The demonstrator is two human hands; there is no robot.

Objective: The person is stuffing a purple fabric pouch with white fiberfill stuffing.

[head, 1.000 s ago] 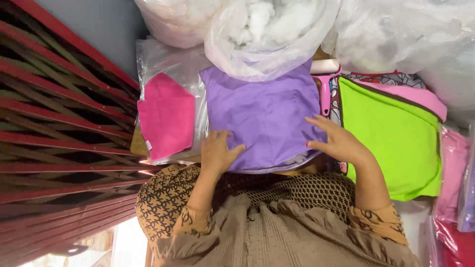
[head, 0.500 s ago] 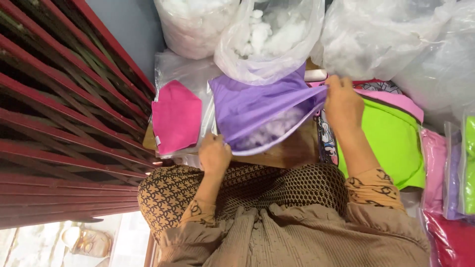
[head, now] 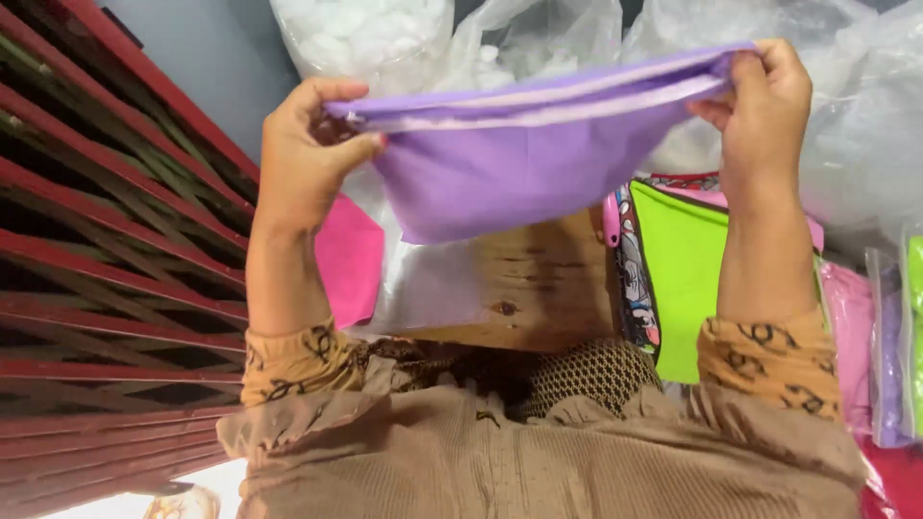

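Note:
A purple fabric cover is held up in the air, stretched between both hands with its open edge on top. My left hand pinches its left corner. My right hand grips its right corner. Below it lies a bare wooden board. A pink fabric piece in clear plastic lies under my left forearm, and a lime green fabric piece lies beside my right forearm.
Large clear plastic bags of white stuffing stand at the back. A red metal folding gate fills the left side. Packed pink and purple fabric pieces lie at the right. A patterned pouch edge lies between board and green fabric.
The purple cover lay flat on the board under both hands; both hands have lifted it and pulled it taut in the air, uncovering the board.

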